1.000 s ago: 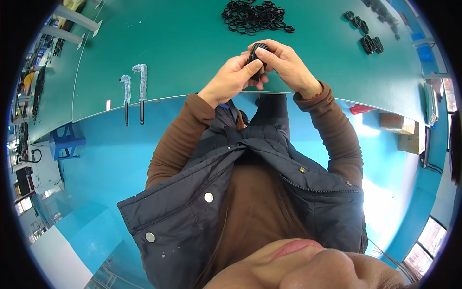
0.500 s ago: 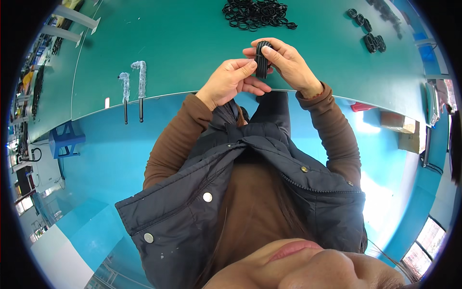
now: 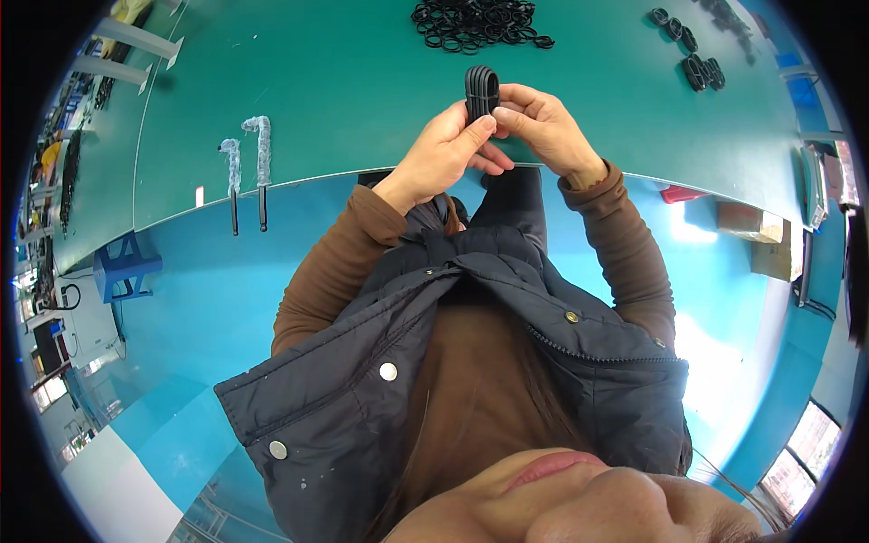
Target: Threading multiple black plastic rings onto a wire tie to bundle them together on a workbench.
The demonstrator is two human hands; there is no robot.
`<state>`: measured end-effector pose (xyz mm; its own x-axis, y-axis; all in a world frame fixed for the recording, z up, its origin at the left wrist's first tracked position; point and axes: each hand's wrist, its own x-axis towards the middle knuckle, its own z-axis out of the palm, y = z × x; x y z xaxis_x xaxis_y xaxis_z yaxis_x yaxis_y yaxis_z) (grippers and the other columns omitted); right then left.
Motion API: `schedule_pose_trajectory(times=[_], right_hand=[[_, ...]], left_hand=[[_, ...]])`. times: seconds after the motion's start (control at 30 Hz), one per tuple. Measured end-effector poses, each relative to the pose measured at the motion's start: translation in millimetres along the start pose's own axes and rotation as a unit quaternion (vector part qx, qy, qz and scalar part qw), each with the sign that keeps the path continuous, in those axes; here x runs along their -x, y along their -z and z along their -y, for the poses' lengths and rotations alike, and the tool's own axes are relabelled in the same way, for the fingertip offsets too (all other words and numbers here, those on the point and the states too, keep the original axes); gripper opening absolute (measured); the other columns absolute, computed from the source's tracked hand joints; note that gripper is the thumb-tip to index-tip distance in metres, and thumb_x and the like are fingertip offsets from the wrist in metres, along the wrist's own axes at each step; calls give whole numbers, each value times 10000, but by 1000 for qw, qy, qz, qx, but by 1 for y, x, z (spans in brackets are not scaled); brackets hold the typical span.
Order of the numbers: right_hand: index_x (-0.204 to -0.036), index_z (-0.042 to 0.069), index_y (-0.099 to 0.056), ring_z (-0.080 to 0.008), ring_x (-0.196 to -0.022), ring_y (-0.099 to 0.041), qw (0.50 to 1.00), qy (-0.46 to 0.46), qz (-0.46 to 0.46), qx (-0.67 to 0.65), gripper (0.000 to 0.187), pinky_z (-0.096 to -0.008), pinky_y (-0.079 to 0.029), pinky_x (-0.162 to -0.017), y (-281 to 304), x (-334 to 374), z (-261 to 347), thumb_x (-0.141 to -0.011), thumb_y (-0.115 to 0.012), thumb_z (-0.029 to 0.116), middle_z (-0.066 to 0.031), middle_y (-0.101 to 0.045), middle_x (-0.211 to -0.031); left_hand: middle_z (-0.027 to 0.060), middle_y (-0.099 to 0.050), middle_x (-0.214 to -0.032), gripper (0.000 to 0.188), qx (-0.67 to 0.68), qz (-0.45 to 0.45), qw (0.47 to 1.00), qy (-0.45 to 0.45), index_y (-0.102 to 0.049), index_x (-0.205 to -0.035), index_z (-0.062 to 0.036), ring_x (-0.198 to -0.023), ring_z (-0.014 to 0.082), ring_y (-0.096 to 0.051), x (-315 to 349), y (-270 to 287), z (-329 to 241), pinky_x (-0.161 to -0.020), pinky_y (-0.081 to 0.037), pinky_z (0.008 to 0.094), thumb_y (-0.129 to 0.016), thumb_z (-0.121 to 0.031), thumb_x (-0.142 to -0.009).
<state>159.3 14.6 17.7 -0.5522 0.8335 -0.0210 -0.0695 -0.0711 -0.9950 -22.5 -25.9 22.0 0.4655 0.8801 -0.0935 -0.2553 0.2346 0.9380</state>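
A black coiled cable bundle (image 3: 482, 89) stands upright above the near edge of the green table, bound round its middle. My left hand (image 3: 445, 149) grips its lower end between thumb and fingers. The thumb and forefinger of my right hand (image 3: 546, 129) are pinched together at the bundle's right side, near its lower end. The exact contact of the right fingertips is partly hidden. Beyond my hands lies a heap of black rings or small loops (image 3: 475, 23).
On the right of the green table (image 3: 344, 100) lie several more coiled black bundles (image 3: 695, 72). Two L-shaped tools wrapped in plastic (image 3: 259, 149) overhang the near edge at left. A blue stool (image 3: 127, 267) stands on the floor at left, cardboard boxes (image 3: 769, 240) at right.
The cable bundle has shifted slightly left and up. My left hand has moved up and now grips its lower end; my right thumb has slid from its top down to its side.
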Motion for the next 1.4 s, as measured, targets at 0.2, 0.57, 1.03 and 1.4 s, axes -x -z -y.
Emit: schedule_pose_trajectory(times=[0.2,0.57,1.03,1.4], right_hand=[[-1092,-24,-565,-99,-803,-559,998,-23,-27,-58,283,-243,-481,-756,1,-2,-14,-887,-610,165,-57,-629,-934],[-1100,-21,-560,-153,-852,-616,994,-17,-28,-106,269,-272,-520,-759,1,2,-11,-897,-586,154,-109,-630,-1015],[-1160,-50,-506,-163,-697,-589,997,5,-8,-71,379,-281,-500,-553,-19,0,-4,-889,-574,207,-132,-611,-999],[-1184,-48,-520,-167,-695,-594,989,-70,-11,-129,452,-291,-501,-657,-19,4,-1,-890,-582,289,-104,-600,-905]], left_hand=[[143,-526,-1065,327,-33,9,999,7,-431,-1177,28,-834,238,-648,-2,0,1,-726,-556,316,-420,-239,-989],[113,-580,-940,281,-232,-13,972,-44,-461,-1092,33,-764,175,-640,-2,-6,2,-665,-536,288,-440,-224,-978],[133,-540,-850,235,-278,-43,956,-87,-478,-992,41,-643,207,-575,-2,-14,9,-570,-482,319,-449,-191,-968],[101,-585,-828,249,-278,-17,956,-94,-509,-998,44,-650,173,-566,-1,-13,2,-589,-484,304,-465,-199,-964]])
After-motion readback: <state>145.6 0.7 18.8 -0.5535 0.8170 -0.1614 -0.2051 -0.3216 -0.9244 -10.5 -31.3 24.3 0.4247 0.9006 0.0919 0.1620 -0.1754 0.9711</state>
